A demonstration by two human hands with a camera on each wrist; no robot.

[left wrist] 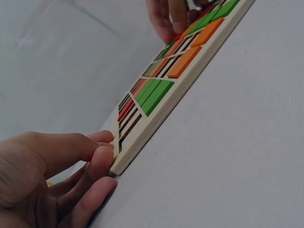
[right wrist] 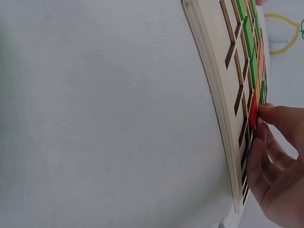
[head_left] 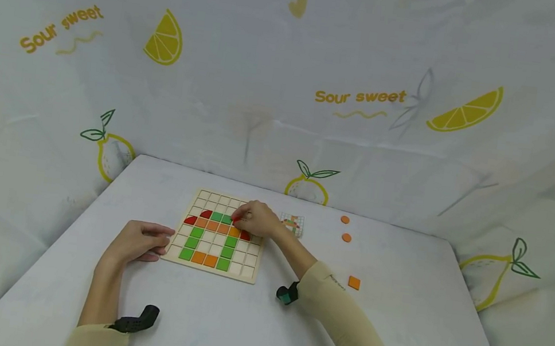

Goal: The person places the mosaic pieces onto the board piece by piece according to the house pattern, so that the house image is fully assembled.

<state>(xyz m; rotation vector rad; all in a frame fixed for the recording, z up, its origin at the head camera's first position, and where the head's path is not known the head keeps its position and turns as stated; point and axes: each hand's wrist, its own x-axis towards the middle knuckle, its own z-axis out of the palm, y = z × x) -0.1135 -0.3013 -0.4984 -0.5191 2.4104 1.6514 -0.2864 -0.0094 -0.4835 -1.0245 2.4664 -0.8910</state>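
A square wooden grid board (head_left: 249, 260) lies on the white table, with green, orange and red tiles set in its cells. At its upper middle, my right hand (head_left: 258, 219) pinches a small red tile (head_left: 236, 219) between thumb and fingers; the tile's shape is mostly hidden. Just below that hand sits another red tile (head_left: 245, 236) in the grid. My left hand (head_left: 141, 241) holds the board's near left corner; in the left wrist view, its thumb and curled fingers meet at the wooden edge (left wrist: 118, 164).
Right of the board lies a small printed pattern card (head_left: 293, 224), partly behind the right hand. Two round orange pieces (head_left: 346, 238) and one orange square tile (head_left: 354, 283) are farther right. A hanging cloth (head_left: 247, 77) with lemon prints surrounds the table.
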